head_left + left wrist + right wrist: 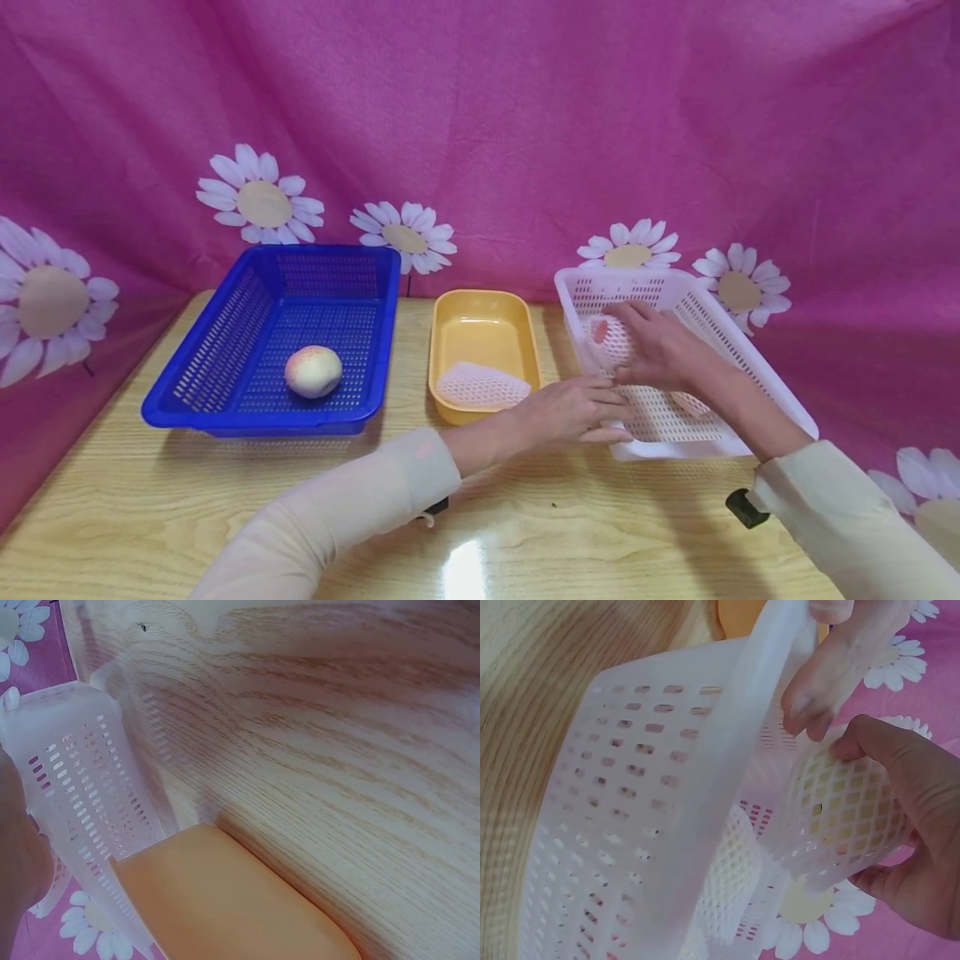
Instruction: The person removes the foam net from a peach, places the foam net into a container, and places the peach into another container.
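Observation:
Over the left part of the white basket point(678, 451), my right hand point(663, 343) grips a peach in a white foam net point(613, 340); a reddish patch shows through the net's opening. In the right wrist view the thumb and fingers curl round the netted peach point(847, 806). Close beside it is my left hand point(566, 411), fingers stretched toward the fruit above the basket's near-left rim. Its fingertips point(802, 712) come right up to the net in the right wrist view. Another netted fruit point(731, 877) lies lower in the white basket, partly hidden behind the right forearm in the head view.
A yellow tray point(480, 329) stands in the middle with an empty foam net point(482, 386) inside. At the left, a blue basket point(262, 419) holds one bare peach point(313, 372). Behind the wooden table point(570, 533) hangs a pink flowered cloth point(510, 125).

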Motion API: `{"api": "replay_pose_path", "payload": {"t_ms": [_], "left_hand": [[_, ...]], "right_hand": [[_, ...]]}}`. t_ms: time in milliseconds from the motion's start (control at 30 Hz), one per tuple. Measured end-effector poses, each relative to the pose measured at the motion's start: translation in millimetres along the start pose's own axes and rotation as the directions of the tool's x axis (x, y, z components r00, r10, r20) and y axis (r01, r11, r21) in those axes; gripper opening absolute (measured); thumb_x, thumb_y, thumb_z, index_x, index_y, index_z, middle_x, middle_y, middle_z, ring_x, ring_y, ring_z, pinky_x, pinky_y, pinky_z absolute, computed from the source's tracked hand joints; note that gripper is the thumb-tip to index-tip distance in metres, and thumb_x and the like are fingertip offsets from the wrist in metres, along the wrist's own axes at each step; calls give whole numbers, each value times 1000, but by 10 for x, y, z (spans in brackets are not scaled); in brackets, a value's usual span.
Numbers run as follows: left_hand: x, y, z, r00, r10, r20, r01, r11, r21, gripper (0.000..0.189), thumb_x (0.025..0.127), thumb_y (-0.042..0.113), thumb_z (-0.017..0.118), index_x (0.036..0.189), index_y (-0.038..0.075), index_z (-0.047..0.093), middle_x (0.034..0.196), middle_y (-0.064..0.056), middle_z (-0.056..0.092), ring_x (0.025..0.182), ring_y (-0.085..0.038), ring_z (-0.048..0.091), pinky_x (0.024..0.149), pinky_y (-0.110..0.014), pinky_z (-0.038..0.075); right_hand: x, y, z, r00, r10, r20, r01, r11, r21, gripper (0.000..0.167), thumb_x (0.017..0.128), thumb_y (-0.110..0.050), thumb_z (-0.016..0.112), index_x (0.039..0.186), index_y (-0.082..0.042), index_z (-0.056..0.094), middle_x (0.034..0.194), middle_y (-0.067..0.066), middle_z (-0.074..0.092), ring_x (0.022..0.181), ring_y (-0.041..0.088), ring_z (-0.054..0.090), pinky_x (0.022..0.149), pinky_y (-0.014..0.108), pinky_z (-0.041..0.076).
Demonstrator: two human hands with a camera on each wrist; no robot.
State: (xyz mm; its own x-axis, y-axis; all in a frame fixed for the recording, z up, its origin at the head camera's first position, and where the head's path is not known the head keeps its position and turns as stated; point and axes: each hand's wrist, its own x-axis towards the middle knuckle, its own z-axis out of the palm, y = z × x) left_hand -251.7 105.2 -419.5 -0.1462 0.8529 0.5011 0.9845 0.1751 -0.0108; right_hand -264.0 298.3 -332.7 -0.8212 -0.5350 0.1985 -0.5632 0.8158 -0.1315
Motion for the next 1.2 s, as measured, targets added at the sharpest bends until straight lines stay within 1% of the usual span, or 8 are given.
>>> {"api": "replay_pose_path", "payload": {"t_ms": [233, 400, 533, 633, 733, 900, 1067, 1200], "left_hand": [[9, 10, -29, 999, -16, 50, 14, 999, 33, 32, 99, 38, 62, 124, 19, 71, 126, 1, 68, 126, -17, 55, 117, -25, 20], [1, 28, -45, 996, -45, 82, 40, 997, 59, 32, 100, 39, 61, 123, 19, 72, 127, 1, 67, 125, -15, 55, 116, -24, 22], [7, 42, -46, 991, -74, 111, 62, 992, 109, 37, 100, 43, 58, 125, 19, 71, 129, 4, 66, 126, -12, 55, 115, -21, 24], [14, 52, -52, 987, -92, 129, 75, 989, 124, 38, 100, 44, 58, 127, 20, 70, 131, 5, 65, 128, -11, 53, 114, -20, 23], [11, 64, -61, 986, -95, 136, 76, 987, 138, 40, 100, 45, 57, 128, 19, 69, 131, 6, 64, 129, -12, 52, 114, -20, 24], [-19, 79, -93, 990, -73, 117, 53, 985, 165, 41, 101, 44, 57, 130, 18, 68, 131, 7, 64, 128, -13, 53, 113, -20, 26], [-56, 90, -159, 999, -15, 45, 8, 988, 153, 39, 99, 41, 61, 127, 15, 69, 127, 4, 67, 124, -14, 56, 113, -22, 29], [-88, 97, -227, 1000, 12, -13, -10, 989, 151, 39, 97, 40, 65, 125, 14, 71, 124, 2, 69, 120, -14, 59, 110, -21, 33]], "right_hand": [[39, -102, -39, 1000, -12, 5, 12, 1000, 2, 87, 65, -20, 89, 140, -10, 46, 130, 20, 53, 105, 43, 57, 93, 60, 45], [82, -193, -50, 999, -43, -12, 43, 999, 17, 88, 64, -19, 89, 140, -9, 47, 131, 21, 53, 112, 44, 54, 97, 61, 41], [111, -239, -48, 997, -70, -35, 70, 997, 21, 87, 63, -18, 89, 140, -9, 48, 132, 21, 52, 111, 41, 55, 96, 60, 41], [136, -266, -50, 995, -89, -53, 89, 996, 8, 86, 63, -18, 88, 139, -9, 49, 131, 20, 53, 106, 37, 57, 94, 58, 42], [164, -285, -53, 993, -104, -58, 105, 995, -3, 87, 62, -18, 88, 139, -7, 49, 131, 20, 54, 108, 36, 56, 94, 57, 42], [198, -314, -56, 994, -104, -32, 103, 995, -7, 87, 64, -16, 87, 141, -7, 47, 134, 22, 52, 115, 40, 53, 97, 58, 40], [215, -323, -60, 995, -94, -21, 94, 995, -24, 86, 66, -15, 88, 141, -6, 46, 135, 23, 51, 116, 42, 53, 98, 59, 40], [233, -332, -57, 996, -87, -24, 86, 996, -23, 87, 66, -15, 89, 141, -6, 46, 136, 24, 50, 114, 42, 54, 97, 59, 41]]}}
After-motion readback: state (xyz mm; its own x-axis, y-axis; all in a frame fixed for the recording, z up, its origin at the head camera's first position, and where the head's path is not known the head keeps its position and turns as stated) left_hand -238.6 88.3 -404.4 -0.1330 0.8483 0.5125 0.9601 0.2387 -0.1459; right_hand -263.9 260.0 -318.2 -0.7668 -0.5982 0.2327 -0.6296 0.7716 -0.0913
